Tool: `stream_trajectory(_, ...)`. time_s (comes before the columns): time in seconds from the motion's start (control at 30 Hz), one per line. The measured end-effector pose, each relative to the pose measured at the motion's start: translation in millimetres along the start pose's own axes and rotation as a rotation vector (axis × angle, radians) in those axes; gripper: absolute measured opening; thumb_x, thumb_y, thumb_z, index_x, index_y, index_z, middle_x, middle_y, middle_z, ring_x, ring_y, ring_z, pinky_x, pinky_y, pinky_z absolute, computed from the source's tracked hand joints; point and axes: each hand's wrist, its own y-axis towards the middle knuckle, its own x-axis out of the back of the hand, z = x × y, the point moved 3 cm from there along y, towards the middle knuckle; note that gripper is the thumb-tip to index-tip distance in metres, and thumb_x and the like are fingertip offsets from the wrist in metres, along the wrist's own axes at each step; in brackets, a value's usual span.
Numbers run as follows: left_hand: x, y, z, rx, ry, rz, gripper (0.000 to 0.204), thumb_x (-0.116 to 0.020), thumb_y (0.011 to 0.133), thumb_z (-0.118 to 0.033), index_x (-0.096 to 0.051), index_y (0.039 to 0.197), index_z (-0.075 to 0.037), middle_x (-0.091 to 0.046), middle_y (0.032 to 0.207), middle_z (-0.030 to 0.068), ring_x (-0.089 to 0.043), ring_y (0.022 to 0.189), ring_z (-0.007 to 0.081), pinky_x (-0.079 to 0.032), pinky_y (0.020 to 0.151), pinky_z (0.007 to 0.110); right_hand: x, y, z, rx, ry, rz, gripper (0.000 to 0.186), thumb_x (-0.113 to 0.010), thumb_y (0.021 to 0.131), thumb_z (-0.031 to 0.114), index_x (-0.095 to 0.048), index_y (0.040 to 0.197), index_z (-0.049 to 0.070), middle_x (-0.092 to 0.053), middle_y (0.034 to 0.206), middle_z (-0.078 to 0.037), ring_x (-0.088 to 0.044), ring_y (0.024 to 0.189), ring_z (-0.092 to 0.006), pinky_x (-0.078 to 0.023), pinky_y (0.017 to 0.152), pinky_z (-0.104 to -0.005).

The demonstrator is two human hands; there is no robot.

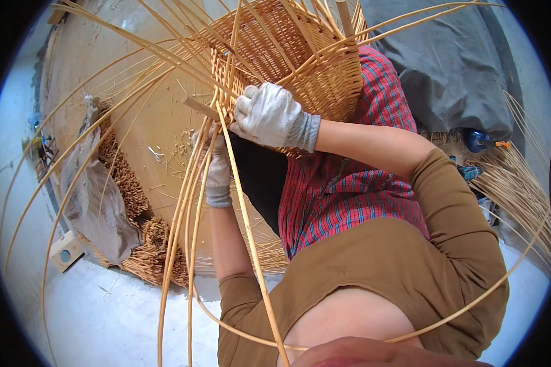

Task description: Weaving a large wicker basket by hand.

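A half-woven wicker basket (330, 85) leans against my lap, its long loose rods (183, 211) fanning out to the left, toward me and to the far right. Both my hands wear pale gloves and work at its near left corner. My right hand (268, 113) is closed around a rod at the rim, its fingertips curled against the weave. Just below, my left hand (218, 174) grips the rods from behind; they partly cover its fingers. Beside the hands a short wooden stick (200, 107) juts from the corner. A second stick (345, 18) stands at the far right corner.
A red plaid cloth (355, 196) covers my lap. Left on the board lie bundles of cut rods (125, 174) under a grey cloth (95, 205), with a white box (67, 251) nearby. A dark cloth (441, 67) and a sheaf of long rods (520, 196) are at right.
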Motion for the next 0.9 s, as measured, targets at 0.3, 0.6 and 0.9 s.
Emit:
stream_trajectory(0.3,-59.9,-8.7,-86.2,-0.011,-0.13,-0.113,0.051,-0.048,0.105,-0.048,-0.066,0.093,-0.002,-0.051,0.046,0.002,-0.047,0.036,0.0146,-0.039,0.035,0.031,7.4,-15.6,1.4,-0.077,0.049,-0.03,0.02,-0.07,0.083,0.03,-0.065,0.082,0.011,-0.057,0.07,-0.005,-0.06,0.068,-0.0246,-0.05,0.056,-0.0392)
stream_trajectory(0.6,-65.2,-22.2,-102.9,0.098,-0.312,-0.223,0.051,-0.06,0.101,-0.033,-0.047,0.14,-0.001,-0.06,0.061,0.0075,-0.05,0.038,0.0138,-0.045,0.036,0.026,40.2,-6.4,115.4,0.054,0.642,0.481,0.037,-0.061,0.086,0.02,-0.055,0.123,0.023,-0.057,0.077,-0.008,-0.065,0.067,-0.0276,-0.051,0.047,-0.0417)
stream_trajectory(0.9,-87.4,-25.2,-78.4,0.071,-0.695,-0.282,0.052,-0.063,0.1,-0.027,-0.046,0.141,-0.001,-0.062,0.067,0.0088,-0.052,0.042,0.0137,-0.048,0.038,0.026,43.0,-29.7,99.3,0.014,0.582,0.17,0.012,-0.062,0.081,0.022,-0.054,0.087,0.015,-0.056,0.077,-0.007,-0.064,0.072,-0.0292,-0.053,0.054,-0.0425)
